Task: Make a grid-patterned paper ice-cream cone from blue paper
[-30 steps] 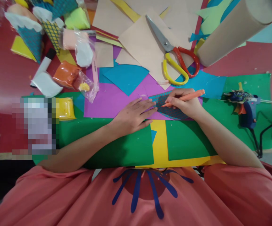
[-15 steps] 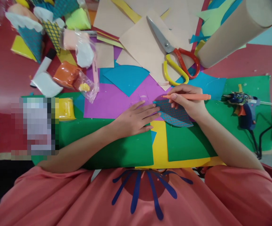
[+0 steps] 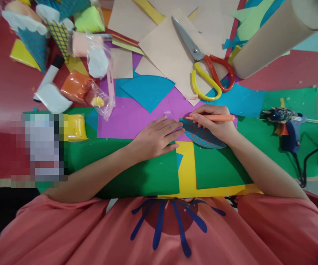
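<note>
My right hand [image 3: 214, 123] pinches an orange marker pen [image 3: 221, 117], its tip at the upper left part of a blue fan-shaped paper piece [image 3: 203, 137]. Crossed reddish lines cover that piece. My left hand [image 3: 159, 138] lies flat with fingers stretched out, fingertips at the left corner of the fan piece. Under both hands are purple paper [image 3: 114, 125] and green sheets [image 3: 147, 176]. A plain blue fan-shaped piece [image 3: 149, 90] rests just beyond my left hand.
Scissors [image 3: 200, 55] with red and yellow handles lie beyond my right hand. A glue gun [image 3: 288, 127] is at the right, near a rolled beige sheet [image 3: 274, 40]. Decorated paper cones [image 3: 33, 44] and bagged clay [image 3: 76, 86] sit at the left.
My right hand has moved left and slightly toward me, bringing the marker pen's tip from above the patterned piece to its upper left part. My left hand has barely shifted.
</note>
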Available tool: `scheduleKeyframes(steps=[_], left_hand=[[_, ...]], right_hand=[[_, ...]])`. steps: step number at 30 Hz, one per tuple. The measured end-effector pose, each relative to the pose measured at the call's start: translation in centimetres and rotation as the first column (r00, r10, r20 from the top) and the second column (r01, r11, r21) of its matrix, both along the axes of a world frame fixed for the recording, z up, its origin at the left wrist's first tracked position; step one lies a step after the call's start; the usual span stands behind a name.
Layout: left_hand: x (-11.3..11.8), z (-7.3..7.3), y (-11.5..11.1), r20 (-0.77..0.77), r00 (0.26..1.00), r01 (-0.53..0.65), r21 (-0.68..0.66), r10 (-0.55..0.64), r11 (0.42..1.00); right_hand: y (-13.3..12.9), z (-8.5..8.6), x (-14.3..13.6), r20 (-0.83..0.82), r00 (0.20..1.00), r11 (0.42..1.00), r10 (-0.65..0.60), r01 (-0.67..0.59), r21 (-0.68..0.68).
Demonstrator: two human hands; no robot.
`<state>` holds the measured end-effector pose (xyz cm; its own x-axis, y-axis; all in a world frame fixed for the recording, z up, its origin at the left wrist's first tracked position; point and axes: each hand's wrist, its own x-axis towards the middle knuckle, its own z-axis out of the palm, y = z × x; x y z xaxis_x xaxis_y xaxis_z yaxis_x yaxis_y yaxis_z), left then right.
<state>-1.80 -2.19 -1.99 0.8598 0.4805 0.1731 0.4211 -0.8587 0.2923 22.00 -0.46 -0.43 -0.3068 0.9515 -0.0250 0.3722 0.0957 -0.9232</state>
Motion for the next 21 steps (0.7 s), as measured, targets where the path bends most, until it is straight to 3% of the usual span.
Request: scheduleKeyframes(steps=[9, 21], left_hand=[[0.01, 0.03, 0.0, -0.008, 1.0, -0.024, -0.054, 0.023, 0.998], [-0.01, -0.06, -0.03, 0.003, 1.0, -0.018, -0.025, 0.018, 1.0]], right_hand=[[-0.01, -0.08, -0.05, 0.022, 1.0, 1.0, -0.002, 0.001, 0.017], [0.1, -0.24, 0.2, 0.045, 0.999, 0.999, 0.027, -0.028, 0.031]])
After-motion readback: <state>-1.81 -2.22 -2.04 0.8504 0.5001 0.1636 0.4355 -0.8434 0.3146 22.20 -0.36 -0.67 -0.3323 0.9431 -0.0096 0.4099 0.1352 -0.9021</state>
